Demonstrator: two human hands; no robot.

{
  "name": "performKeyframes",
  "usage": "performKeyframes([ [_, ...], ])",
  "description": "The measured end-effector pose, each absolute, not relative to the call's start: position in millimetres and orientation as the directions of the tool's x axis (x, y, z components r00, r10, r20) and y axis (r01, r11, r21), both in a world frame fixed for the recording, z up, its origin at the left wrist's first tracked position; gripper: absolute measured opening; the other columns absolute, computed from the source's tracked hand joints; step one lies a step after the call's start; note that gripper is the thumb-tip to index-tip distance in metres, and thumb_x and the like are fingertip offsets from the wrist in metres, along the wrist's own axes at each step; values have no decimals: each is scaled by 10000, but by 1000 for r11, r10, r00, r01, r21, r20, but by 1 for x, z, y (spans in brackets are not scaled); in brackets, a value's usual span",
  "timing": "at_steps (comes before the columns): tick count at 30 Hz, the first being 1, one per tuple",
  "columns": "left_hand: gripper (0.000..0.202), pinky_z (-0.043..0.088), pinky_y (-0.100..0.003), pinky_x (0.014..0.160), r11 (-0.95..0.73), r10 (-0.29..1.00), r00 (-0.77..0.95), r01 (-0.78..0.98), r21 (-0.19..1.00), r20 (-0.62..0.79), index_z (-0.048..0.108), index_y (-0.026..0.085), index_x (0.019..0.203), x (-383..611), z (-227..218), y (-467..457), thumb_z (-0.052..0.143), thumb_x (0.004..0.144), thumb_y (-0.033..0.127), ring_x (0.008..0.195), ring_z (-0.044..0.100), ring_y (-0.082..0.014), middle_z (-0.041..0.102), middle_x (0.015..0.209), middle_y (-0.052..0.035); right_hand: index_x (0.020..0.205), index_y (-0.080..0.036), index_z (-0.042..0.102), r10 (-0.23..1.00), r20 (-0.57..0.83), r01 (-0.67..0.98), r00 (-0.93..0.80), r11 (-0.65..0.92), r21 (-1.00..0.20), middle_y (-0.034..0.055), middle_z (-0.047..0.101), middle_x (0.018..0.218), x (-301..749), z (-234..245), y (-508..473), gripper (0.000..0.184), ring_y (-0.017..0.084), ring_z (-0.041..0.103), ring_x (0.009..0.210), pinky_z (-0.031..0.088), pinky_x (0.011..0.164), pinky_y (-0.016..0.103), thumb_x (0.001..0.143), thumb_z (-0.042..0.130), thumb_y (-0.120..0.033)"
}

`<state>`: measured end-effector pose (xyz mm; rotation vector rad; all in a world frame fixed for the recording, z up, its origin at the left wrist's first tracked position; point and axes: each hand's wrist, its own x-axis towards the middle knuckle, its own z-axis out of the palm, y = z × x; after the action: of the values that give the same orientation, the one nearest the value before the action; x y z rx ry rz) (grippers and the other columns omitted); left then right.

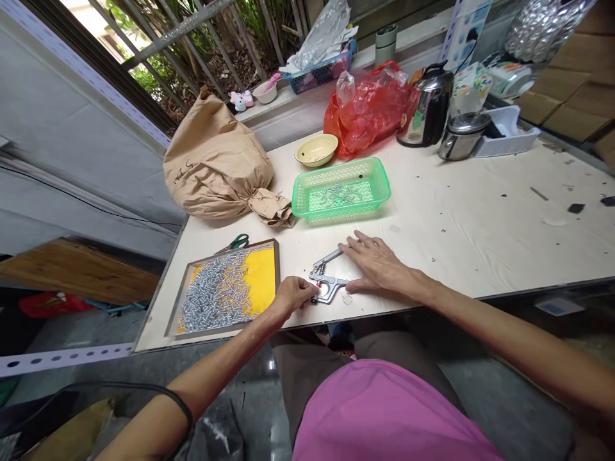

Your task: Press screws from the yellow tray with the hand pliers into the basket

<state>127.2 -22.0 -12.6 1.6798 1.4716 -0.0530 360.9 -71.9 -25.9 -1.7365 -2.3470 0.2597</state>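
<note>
Silver hand-press pliers (331,283) lie on the table near its front edge, their two handles spread apart. My right hand (382,264) is on the handles, with the fingers over the far one and the thumb at the near one. At the jaw end, my left hand (292,296) is closed in a pinch; whatever sits between its fingertips is too small to make out. A red bit shows at the jaws. To the left, a shallow tray (277,269) with a yellow bottom holds many small silver metal tubes (211,294).
Behind the pliers stands a green plastic basket (343,213) with some small metal pieces. Scissors (239,241) lie behind the tray. Further back are a brown paper sack (216,160), a yellow bowl (316,157), a red plastic bag (369,112) and a kettle (427,105).
</note>
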Motion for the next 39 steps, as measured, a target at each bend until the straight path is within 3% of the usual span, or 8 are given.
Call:
performKeyframes([
  [5, 338, 272, -211, 445, 76, 783, 298, 826, 559, -547, 566, 157, 512, 128, -12, -23, 593, 695, 440, 377, 393, -76, 455, 375, 41, 1295, -111, 461, 945, -12, 916, -326, 312, -251, 199, 556, 1198, 359, -18, -61, 778, 341, 477, 1086, 322, 884, 449, 696, 680, -555],
  [14, 410, 333, -230, 490, 35, 818, 269, 859, 510, -509, 574, 150, 539, 127, -8, -29, 540, 786, 475, 442, 461, -104, 494, 445, 18, 1237, -141, 502, 945, 30, 920, -326, 325, -219, 141, 607, 1022, 351, -20, -69, 534, 293, 494, 966, 282, 834, 391, 793, 654, -396],
  [17, 239, 427, -256, 624, -205, 909, 349, 849, 486, -228, 648, 144, 747, 132, -4, -37, 560, 815, 355, 660, 564, -146, 607, 716, -30, 1212, -144, 511, 944, 52, 918, -327, 330, -219, 126, 605, 995, 349, -23, -72, 462, 282, 500, 950, 303, 811, 373, 814, 644, -337],
  [19, 173, 462, -310, 773, -460, 850, 525, 776, 432, -37, 649, 162, 915, 139, -4, -40, 581, 822, 292, 876, 576, -191, 616, 953, -67, 1216, -147, 506, 945, 60, 921, -321, 326, -213, 123, 605, 993, 348, -24, -74, 454, 280, 504, 948, 319, 802, 368, 816, 646, -308],
  [24, 437, 407, -440, 983, -814, 546, 838, 528, 243, 9, 495, 175, 1223, 165, -11, -29, 616, 825, 307, 1188, 444, -276, 491, 1311, -123, 1307, -141, 425, 944, 74, 910, -321, 329, -252, 138, 598, 1069, 351, -23, -80, 561, 277, 500, 1001, 358, 825, 383, 826, 637, -336],
  [27, 514, 428, -428, 949, -856, 469, 879, 476, 202, -83, 429, 149, 1284, 176, -13, -18, 594, 839, 346, 1136, 475, -277, 517, 1251, -137, 1294, -122, 441, 958, 21, 924, -286, 282, -259, 146, 583, 1114, 356, -18, -82, 622, 281, 492, 1024, 386, 816, 377, 785, 675, -392],
  [32, 542, 444, -412, 882, -874, 446, 881, 467, 135, -158, 431, 121, 1283, 188, -9, -8, 605, 824, 353, 1027, 500, -273, 540, 1140, -135, 1067, -102, 609, 963, -88, 955, -253, 235, -181, 143, 597, 1059, 355, -11, -79, 407, 279, 506, 1002, 415, 806, 347, 778, 685, -378],
  [39, 352, 443, -339, 806, -856, 420, 889, 455, 245, -181, 593, 152, 1087, 195, -8, 5, 616, 833, 394, 935, 515, -226, 597, 986, -83, 1000, -117, 662, 965, -155, 969, -212, 187, -163, 150, 637, 977, 348, -13, -73, 284, 275, 550, 982, 421, 795, 336, 870, 585, -357],
])
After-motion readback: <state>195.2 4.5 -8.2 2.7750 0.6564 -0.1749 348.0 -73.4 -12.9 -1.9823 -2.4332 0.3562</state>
